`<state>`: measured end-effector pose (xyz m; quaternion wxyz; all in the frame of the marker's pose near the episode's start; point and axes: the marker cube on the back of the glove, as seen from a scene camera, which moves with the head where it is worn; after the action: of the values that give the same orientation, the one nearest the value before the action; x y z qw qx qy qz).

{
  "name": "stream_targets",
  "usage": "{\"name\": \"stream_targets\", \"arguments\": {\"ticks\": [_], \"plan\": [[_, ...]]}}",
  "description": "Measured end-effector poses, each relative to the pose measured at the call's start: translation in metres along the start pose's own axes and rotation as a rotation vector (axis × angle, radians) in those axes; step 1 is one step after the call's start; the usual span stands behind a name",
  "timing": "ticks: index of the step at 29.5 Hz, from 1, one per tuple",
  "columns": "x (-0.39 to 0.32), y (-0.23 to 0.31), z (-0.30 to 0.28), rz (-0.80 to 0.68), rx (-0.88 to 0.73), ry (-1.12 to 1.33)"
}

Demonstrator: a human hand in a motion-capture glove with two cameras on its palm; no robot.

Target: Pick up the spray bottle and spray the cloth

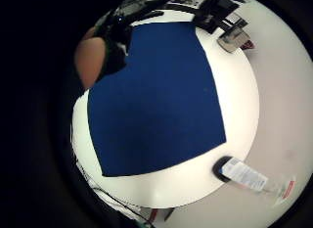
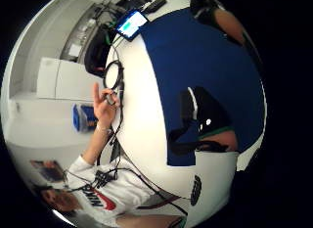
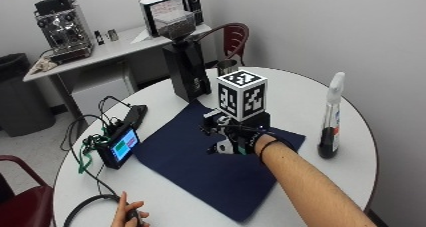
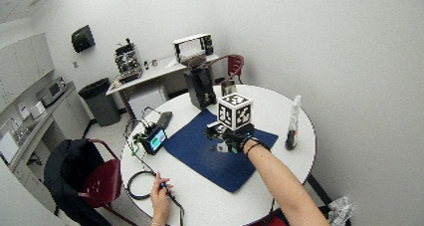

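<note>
A round white table [image 3: 303, 94] carries a flat, dark blue rectangular cloth [image 3: 200, 162] spread near its middle. The black-gloved right hand [image 3: 234, 137] hovers above the cloth, palm down; its fingers seem loosely extended and hold nothing, though the outside view shows them only partly. The spray bottle [image 3: 330, 118], a tall clear plastic one with a white trigger head, a printed label and dark liquid at its base, stands upright on the bare table just beside the cloth's edge, to the right of the gloved hand and apart from it. The little-finger palm view shows the same bottle [image 1: 249, 176] off a corner of the cloth [image 1: 156, 98]. The bare left hand [image 3: 128, 213] rests at the table's near edge, touching a black cable loop [image 3: 83, 209]. A small screen device [image 3: 120, 147] sits left of the cloth.
</note>
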<state>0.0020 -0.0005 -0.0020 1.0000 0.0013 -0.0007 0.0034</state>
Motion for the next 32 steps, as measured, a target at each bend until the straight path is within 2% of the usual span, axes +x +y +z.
{"name": "stream_targets", "arguments": {"ticks": [14,32], "plan": [[0.009,0.001,0.010,0.043,-0.016,-0.010],[-0.004,-0.007,0.003,0.024,-0.007,0.004]]}}
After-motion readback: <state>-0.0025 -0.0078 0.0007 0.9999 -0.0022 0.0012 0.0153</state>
